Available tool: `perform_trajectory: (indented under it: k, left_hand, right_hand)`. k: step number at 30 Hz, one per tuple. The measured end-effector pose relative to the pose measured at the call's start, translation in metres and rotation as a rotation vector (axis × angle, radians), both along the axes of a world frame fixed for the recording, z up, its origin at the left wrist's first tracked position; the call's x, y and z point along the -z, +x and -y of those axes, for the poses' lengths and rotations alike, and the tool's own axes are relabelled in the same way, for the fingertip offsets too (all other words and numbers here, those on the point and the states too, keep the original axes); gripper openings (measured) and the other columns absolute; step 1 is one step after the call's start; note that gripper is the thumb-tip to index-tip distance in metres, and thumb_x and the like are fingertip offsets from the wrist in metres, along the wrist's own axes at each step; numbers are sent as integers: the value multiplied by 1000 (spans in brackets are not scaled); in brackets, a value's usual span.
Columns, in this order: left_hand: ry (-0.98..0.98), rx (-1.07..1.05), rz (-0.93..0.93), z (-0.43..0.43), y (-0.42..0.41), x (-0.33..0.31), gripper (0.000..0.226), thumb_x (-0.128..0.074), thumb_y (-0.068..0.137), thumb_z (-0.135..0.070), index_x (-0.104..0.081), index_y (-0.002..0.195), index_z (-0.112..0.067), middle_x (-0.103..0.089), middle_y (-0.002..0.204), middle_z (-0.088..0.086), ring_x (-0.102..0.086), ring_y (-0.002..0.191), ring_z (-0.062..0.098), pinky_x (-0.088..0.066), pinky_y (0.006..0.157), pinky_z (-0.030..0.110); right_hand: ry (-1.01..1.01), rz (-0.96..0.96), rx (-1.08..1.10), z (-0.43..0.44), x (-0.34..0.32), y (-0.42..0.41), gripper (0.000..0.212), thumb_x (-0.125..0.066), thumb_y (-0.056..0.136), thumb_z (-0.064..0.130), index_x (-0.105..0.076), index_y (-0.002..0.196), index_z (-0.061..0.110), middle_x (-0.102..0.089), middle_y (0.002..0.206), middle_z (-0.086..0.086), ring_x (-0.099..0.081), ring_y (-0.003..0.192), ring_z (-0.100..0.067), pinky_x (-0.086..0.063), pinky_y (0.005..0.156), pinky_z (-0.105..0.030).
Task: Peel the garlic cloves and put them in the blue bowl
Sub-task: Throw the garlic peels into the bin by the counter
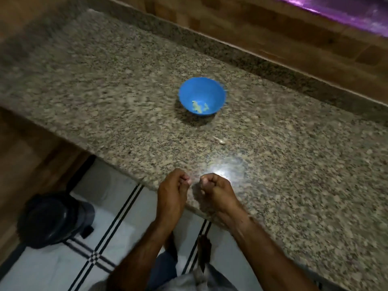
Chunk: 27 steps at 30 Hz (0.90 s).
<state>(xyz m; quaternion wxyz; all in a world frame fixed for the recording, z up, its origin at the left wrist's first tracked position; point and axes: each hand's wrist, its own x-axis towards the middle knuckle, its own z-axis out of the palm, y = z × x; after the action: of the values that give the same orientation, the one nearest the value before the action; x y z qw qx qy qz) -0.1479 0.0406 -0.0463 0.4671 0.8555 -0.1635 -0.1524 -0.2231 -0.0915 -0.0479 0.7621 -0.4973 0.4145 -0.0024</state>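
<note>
The blue bowl stands on the granite counter, with a few pale peeled garlic pieces at its bottom. My left hand and my right hand hover side by side at the counter's near edge, well short of the bowl. Both have their fingers curled in tight, fingertips facing each other across a small gap. No clove or skin shows in either hand. A small pale scrap of garlic skin lies on the counter between the bowl and my hands.
A raised granite ledge and a wood-look wall run along the counter's far side. A black lidded bin stands on the tiled floor at lower left. A bright light reflection glares on the counter by my right hand.
</note>
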Motion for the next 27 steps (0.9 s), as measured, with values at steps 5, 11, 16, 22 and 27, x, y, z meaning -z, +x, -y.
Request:
perform_trajectory:
  k: [5,11,16,22,27]
  left_hand:
    - [-68,-338,-14,-115,20,-1,14,-68,97,-10,-76,101,-22,-73,97,-10,-69,90,9,-59,84,39]
    - [-78,-671,-6,-302,39,14,12,-60,96,-31,-70,90,-33,-73,90,-14,-70,87,9,-59,81,44]
    - [1,-906,-22,-461,54,43,19,-71,97,-10,-70,93,-28,-70,88,-15,-69,85,9,-54,80,28]
    - [142,-934,-132,-581,90,92,17,-68,98,-12,-70,91,-27,-68,85,-10,-62,81,0,-42,76,11]
    - [137,-968,-209,-629,140,151,22,-68,98,-9,-69,87,-28,-67,80,-13,-62,79,1,-45,73,17]
  right_hand:
    - [242,150,-272,-106,-9,66,27,-62,99,3,-66,76,16,-59,80,-13,-53,78,-23,-48,84,-35]
    - [256,56,-585,-290,7,141,26,-51,105,-4,-61,85,9,-58,76,-7,-54,68,-11,-50,66,-19]
    - [313,-45,-695,-449,51,190,27,-50,100,-13,-61,84,6,-59,73,-7,-54,59,-12,-51,62,-20]
    - [296,-148,-668,-548,93,237,30,-51,104,-7,-64,81,7,-59,67,-5,-55,60,-12,-53,61,-20]
    - [307,-220,-641,-585,155,285,31,-51,102,-11,-66,81,6,-63,69,-6,-58,59,-11,-55,58,-21]
